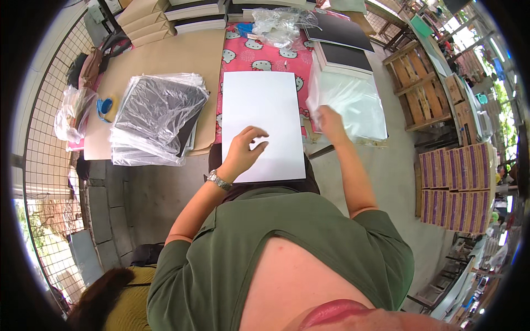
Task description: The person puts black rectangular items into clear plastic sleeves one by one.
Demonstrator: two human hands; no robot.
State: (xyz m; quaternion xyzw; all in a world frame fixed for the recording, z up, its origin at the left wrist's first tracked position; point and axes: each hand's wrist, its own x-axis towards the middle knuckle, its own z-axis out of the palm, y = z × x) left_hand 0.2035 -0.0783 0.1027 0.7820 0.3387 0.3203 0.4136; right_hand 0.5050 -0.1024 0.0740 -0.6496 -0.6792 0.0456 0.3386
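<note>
A white paper sheet or block (262, 105) lies lengthwise before me, a thin dark edge showing beneath its near end. Over its lower left part hovers my left hand (243, 151), thumb and fingers curved apart and holding nothing. To the right, my right hand (331, 126) is slightly blurred, its fingers closed at the left edge of a clear plastic bag (353, 102). That bag lies on a pale pile, its left side a little raised. At the left sits a stack of dark-covered pads in clear plastic wrap (160, 113).
Brown paper (212, 60) and a pink patterned cloth (237, 52) cover the table. Dark-covered pads (345, 58) and crumpled plastic (281, 27) lie at the back. A tape roll (105, 107) is far left. Stacked boxes (458, 187) and a wooden pallet (419, 85) stand right.
</note>
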